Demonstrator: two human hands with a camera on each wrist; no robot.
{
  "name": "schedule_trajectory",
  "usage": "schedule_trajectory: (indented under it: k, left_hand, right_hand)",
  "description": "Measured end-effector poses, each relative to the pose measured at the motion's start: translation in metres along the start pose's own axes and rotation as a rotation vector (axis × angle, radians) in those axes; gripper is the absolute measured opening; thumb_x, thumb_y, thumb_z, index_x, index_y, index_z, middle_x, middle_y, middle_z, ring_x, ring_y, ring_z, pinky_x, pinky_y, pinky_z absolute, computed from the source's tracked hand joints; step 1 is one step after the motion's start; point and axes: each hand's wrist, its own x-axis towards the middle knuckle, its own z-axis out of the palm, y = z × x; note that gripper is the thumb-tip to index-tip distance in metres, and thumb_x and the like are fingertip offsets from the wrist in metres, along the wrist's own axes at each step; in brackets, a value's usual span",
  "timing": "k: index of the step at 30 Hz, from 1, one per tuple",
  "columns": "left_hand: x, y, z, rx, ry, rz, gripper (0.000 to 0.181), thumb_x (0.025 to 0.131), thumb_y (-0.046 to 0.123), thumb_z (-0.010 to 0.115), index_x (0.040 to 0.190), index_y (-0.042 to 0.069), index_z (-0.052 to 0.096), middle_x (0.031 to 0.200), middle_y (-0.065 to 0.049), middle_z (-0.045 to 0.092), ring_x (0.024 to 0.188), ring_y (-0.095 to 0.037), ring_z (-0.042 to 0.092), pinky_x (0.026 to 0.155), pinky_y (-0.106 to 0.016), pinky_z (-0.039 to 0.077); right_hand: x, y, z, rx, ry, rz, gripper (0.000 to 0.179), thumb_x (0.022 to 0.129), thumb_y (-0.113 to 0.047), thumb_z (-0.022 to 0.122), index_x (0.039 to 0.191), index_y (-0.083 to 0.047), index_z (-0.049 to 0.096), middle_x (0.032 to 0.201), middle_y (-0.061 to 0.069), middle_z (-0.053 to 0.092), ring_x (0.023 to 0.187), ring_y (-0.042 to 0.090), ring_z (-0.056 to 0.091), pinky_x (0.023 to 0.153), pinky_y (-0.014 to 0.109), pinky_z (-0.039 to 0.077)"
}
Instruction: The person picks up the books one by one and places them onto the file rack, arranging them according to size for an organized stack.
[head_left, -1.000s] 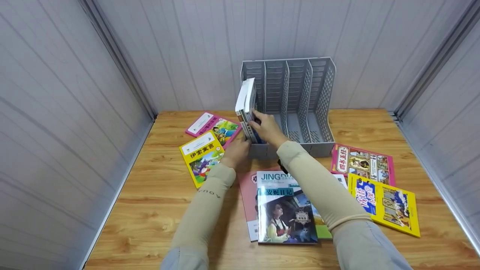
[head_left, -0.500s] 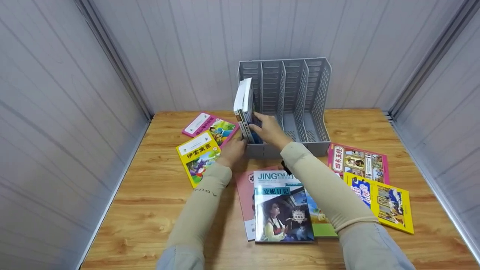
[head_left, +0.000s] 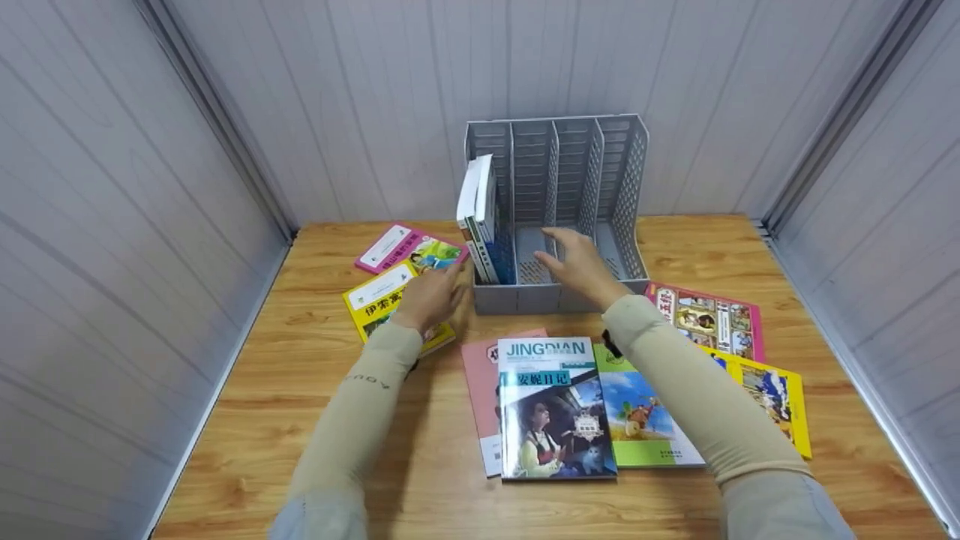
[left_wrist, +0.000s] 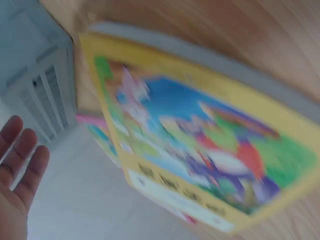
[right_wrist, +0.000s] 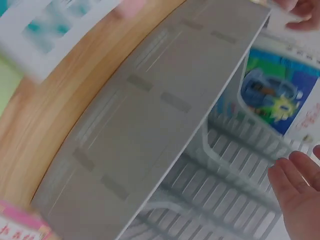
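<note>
Two white-edged books (head_left: 478,217) stand upright in the leftmost slot of the grey file rack (head_left: 559,298). My right hand (head_left: 581,264) hovers over the rack's front, apart from the books, its fingers loosely spread and holding nothing. In the right wrist view a blue and green book cover (right_wrist: 275,92) shows inside the slot. My left hand (head_left: 430,298) is over the yellow book (head_left: 381,292), left of the rack, and hides part of it. In the left wrist view its fingers are relaxed and apart from that book. A pink book (head_left: 409,249) lies partly under the yellow one.
In front of the rack, a dark-covered book (head_left: 559,420) overlaps a pink-covered book (head_left: 480,390) and a green-and-blue book (head_left: 641,412). At the right lie a pink comic-style book (head_left: 709,319) and another yellow book (head_left: 780,405), partly behind my right forearm. Wall panels enclose the table (head_left: 247,420).
Both hands have let go of the upright books. My right hand has moved right, and my left hand has drawn back left over the yellow book. The two books stay in the slot.
</note>
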Motion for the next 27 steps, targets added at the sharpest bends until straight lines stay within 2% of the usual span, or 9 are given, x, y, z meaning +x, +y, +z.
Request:
schedule_trajectory:
  k: [3, 5, 9, 13, 17, 22, 24, 27]
  left_hand:
    - [-0.007, -0.016, -0.011, 0.016, 0.021, -0.066, 0.043, 0.114, 0.034, 0.055, 0.144, 0.004, 0.058, 0.116, -0.022, 0.076, 0.104, -0.040, 0.076, 0.090, -0.055, 0.064]
    - [-0.013, -0.026, -0.017, 0.025, 0.020, -0.132, 0.046, 0.114, 0.038, 0.054, 0.142, 0.002, 0.058, 0.115, -0.023, 0.076, 0.103, -0.040, 0.076, 0.088, -0.056, 0.064]
    - [-0.029, -0.045, -0.026, 0.018, -0.030, -0.294, 0.056, 0.113, 0.044, 0.054, 0.148, 0.000, 0.051, 0.118, -0.022, 0.075, 0.103, -0.039, 0.076, 0.090, -0.056, 0.065]
    - [-0.044, -0.065, -0.026, 0.015, -0.075, -0.433, 0.062, 0.113, 0.044, 0.055, 0.151, -0.003, 0.044, 0.125, -0.026, 0.072, 0.107, -0.040, 0.075, 0.093, -0.057, 0.064]
    - [-0.057, -0.082, -0.021, 0.020, -0.102, -0.563, 0.073, 0.111, 0.045, 0.057, 0.156, -0.010, 0.037, 0.131, -0.033, 0.068, 0.111, -0.045, 0.073, 0.095, -0.060, 0.062]
    - [-0.069, -0.086, -0.019, -0.019, -0.156, -0.709, 0.084, 0.109, 0.051, 0.056, 0.152, -0.019, 0.036, 0.136, -0.039, 0.063, 0.120, -0.050, 0.069, 0.100, -0.060, 0.060]
    - [-0.073, -0.083, -0.020, -0.048, -0.192, -0.764, 0.088, 0.108, 0.055, 0.056, 0.149, -0.022, 0.041, 0.136, -0.038, 0.064, 0.118, -0.046, 0.071, 0.099, -0.056, 0.062]
    - [-0.075, -0.078, -0.021, -0.133, -0.257, -0.838, 0.089, 0.106, 0.058, 0.058, 0.148, -0.020, 0.048, 0.137, -0.033, 0.065, 0.113, -0.037, 0.068, 0.101, -0.049, 0.061]
  right_hand:
    - [-0.009, 0.015, -0.012, -0.029, 0.011, 0.021, 0.055, 0.109, -0.021, 0.068, 0.155, 0.005, 0.053, 0.158, 0.028, 0.055, 0.151, 0.044, 0.051, 0.128, 0.057, 0.039]
    - [-0.014, 0.025, -0.019, -0.048, 0.012, 0.033, 0.057, 0.108, -0.020, 0.068, 0.155, 0.007, 0.051, 0.159, 0.030, 0.054, 0.150, 0.046, 0.050, 0.128, 0.058, 0.038]
    - [-0.025, 0.043, -0.029, -0.083, 0.015, 0.059, 0.058, 0.108, -0.021, 0.068, 0.155, 0.008, 0.050, 0.158, 0.032, 0.053, 0.150, 0.049, 0.049, 0.128, 0.060, 0.037]
    - [-0.035, 0.058, -0.034, -0.128, 0.016, 0.075, 0.059, 0.107, -0.024, 0.070, 0.154, 0.007, 0.052, 0.157, 0.031, 0.055, 0.149, 0.048, 0.050, 0.127, 0.060, 0.038]
    - [-0.043, 0.067, -0.033, -0.143, -0.022, 0.105, 0.062, 0.108, -0.028, 0.070, 0.157, 0.004, 0.050, 0.160, 0.029, 0.052, 0.152, 0.048, 0.047, 0.129, 0.061, 0.036]
    - [-0.050, 0.076, -0.030, -0.164, -0.084, 0.169, 0.067, 0.107, -0.035, 0.070, 0.160, 0.000, 0.048, 0.164, 0.028, 0.048, 0.154, 0.049, 0.043, 0.129, 0.063, 0.034]
    - [-0.052, 0.079, -0.029, -0.170, -0.107, 0.193, 0.068, 0.106, -0.037, 0.071, 0.160, -0.001, 0.048, 0.164, 0.028, 0.047, 0.154, 0.049, 0.042, 0.129, 0.063, 0.035]
    - [-0.054, 0.084, -0.027, -0.178, -0.135, 0.227, 0.067, 0.106, -0.038, 0.072, 0.160, -0.004, 0.050, 0.165, 0.027, 0.047, 0.155, 0.049, 0.042, 0.128, 0.064, 0.036]
